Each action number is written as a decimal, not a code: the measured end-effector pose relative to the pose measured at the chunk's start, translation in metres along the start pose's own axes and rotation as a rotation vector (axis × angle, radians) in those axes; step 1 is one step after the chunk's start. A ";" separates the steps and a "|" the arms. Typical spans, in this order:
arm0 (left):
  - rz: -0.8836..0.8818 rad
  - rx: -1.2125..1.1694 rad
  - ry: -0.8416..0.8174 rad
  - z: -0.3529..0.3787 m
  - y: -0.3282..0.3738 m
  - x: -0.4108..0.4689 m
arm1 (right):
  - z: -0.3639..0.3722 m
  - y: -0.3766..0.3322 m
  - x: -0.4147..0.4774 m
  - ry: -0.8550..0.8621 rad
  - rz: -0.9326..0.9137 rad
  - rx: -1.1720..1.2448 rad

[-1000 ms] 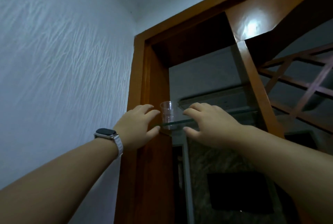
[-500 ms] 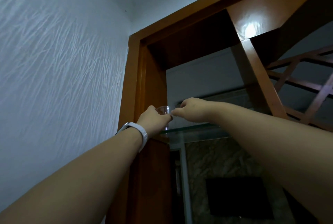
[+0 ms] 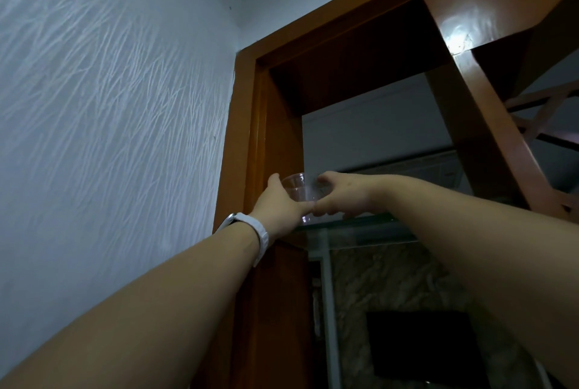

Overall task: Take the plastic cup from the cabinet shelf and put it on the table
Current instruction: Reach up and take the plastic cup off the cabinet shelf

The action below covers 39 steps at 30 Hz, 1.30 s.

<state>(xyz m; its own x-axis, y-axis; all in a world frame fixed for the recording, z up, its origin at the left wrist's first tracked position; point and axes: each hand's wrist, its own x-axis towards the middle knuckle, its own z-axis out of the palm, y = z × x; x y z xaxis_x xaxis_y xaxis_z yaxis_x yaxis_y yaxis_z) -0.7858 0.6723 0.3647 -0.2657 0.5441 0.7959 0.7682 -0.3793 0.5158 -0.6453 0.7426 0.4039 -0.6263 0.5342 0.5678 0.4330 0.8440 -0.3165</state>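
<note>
A clear plastic cup (image 3: 300, 189) stands upright on the glass shelf (image 3: 363, 222) at the left end of the wooden cabinet, high above me. My left hand (image 3: 280, 204), with a white watch on the wrist, wraps the cup's left side. My right hand (image 3: 340, 194) closes on its right side, fingers curled around the rim and wall. The two hands meet in front of the cup and hide its lower middle. The cup's base shows just above the glass.
The brown wooden cabinet frame (image 3: 250, 125) rises right beside the cup's left. A thick wooden post (image 3: 470, 125) slants on the right, with lattice woodwork (image 3: 545, 113) past it. A white textured wall (image 3: 109, 107) fills the left. A dark panel (image 3: 419, 348) sits below the shelf.
Both hands went from hovering open on either side of the cup to closing around it. The view has tilted up and moved closer.
</note>
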 end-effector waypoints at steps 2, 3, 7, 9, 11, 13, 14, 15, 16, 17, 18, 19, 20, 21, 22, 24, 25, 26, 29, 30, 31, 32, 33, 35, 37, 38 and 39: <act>0.030 -0.052 0.015 0.003 -0.003 0.001 | -0.001 0.002 -0.002 0.030 -0.022 0.005; 0.040 -0.085 0.022 0.004 -0.004 0.002 | -0.001 0.002 -0.003 0.045 -0.039 0.011; 0.078 -0.199 0.049 0.006 -0.009 0.003 | -0.001 0.001 -0.010 0.089 -0.105 0.020; 0.118 -0.210 0.059 0.006 -0.008 0.001 | 0.000 0.000 -0.012 0.113 -0.134 0.018; 0.145 -0.225 0.082 0.005 -0.006 -0.001 | 0.001 -0.001 -0.015 0.144 -0.172 0.033; 0.142 -0.283 0.099 0.002 -0.003 -0.003 | 0.001 -0.002 -0.017 0.164 -0.218 0.064; 0.138 -0.302 0.105 0.001 -0.001 -0.004 | 0.000 -0.003 -0.019 0.169 -0.237 0.083; 0.143 -0.300 0.109 -0.001 0.001 -0.006 | 0.000 -0.004 -0.021 0.175 -0.254 0.103; 0.154 -0.282 0.115 -0.002 0.003 -0.007 | 0.000 -0.005 -0.023 0.183 -0.265 0.121; 0.168 -0.266 0.119 -0.004 0.006 -0.009 | 0.000 -0.007 -0.026 0.192 -0.274 0.139; 0.178 -0.263 0.117 -0.006 0.009 -0.011 | 0.000 -0.008 -0.030 0.201 -0.281 0.152; 0.178 -0.269 0.111 -0.007 0.011 -0.013 | 0.001 -0.010 -0.034 0.209 -0.286 0.163; 0.174 -0.275 0.103 -0.009 0.013 -0.015 | 0.002 -0.011 -0.038 0.215 -0.291 0.174; 0.173 -0.280 0.096 -0.010 0.015 -0.017 | 0.003 -0.012 -0.043 0.221 -0.296 0.187; 0.179 -0.284 0.090 -0.011 0.016 -0.020 | 0.003 -0.013 -0.048 0.229 -0.302 0.197; 0.207 -0.292 0.079 -0.013 0.020 -0.028 | 0.004 -0.016 -0.057 0.253 -0.311 0.211; 0.220 -0.292 0.078 -0.014 0.021 -0.032 | 0.005 -0.017 -0.062 0.270 -0.313 0.218; 0.234 -0.293 0.081 -0.015 0.023 -0.037 | 0.005 -0.018 -0.067 0.288 -0.317 0.222; 0.270 -0.315 0.083 -0.019 0.027 -0.050 | 0.007 -0.023 -0.083 0.320 -0.327 0.220; 0.280 -0.320 0.077 -0.021 0.028 -0.054 | 0.008 -0.024 -0.089 0.324 -0.329 0.223; 0.285 -0.322 0.070 -0.022 0.029 -0.058 | 0.009 -0.025 -0.094 0.327 -0.330 0.229; 0.286 -0.325 0.060 -0.023 0.030 -0.062 | 0.011 -0.026 -0.099 0.329 -0.329 0.236; 0.284 -0.330 0.048 -0.024 0.030 -0.066 | 0.013 -0.026 -0.104 0.333 -0.325 0.241; 0.282 -0.344 0.019 -0.024 0.029 -0.073 | 0.018 -0.027 -0.114 0.345 -0.310 0.241; 0.281 -0.373 -0.014 -0.023 0.026 -0.081 | 0.023 -0.027 -0.123 0.352 -0.292 0.252; 0.279 -0.390 -0.030 -0.022 0.025 -0.085 | 0.026 -0.027 -0.128 0.353 -0.281 0.262; 0.276 -0.409 -0.044 -0.021 0.023 -0.089 | 0.029 -0.027 -0.132 0.355 -0.272 0.267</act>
<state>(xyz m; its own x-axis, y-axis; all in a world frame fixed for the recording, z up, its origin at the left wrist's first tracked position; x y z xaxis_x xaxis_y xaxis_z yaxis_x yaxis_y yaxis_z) -0.7566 0.5998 0.3126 -0.0526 0.4100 0.9106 0.5123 -0.7716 0.3770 -0.5932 0.6502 0.3153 -0.4144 0.2837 0.8647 0.0758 0.9576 -0.2779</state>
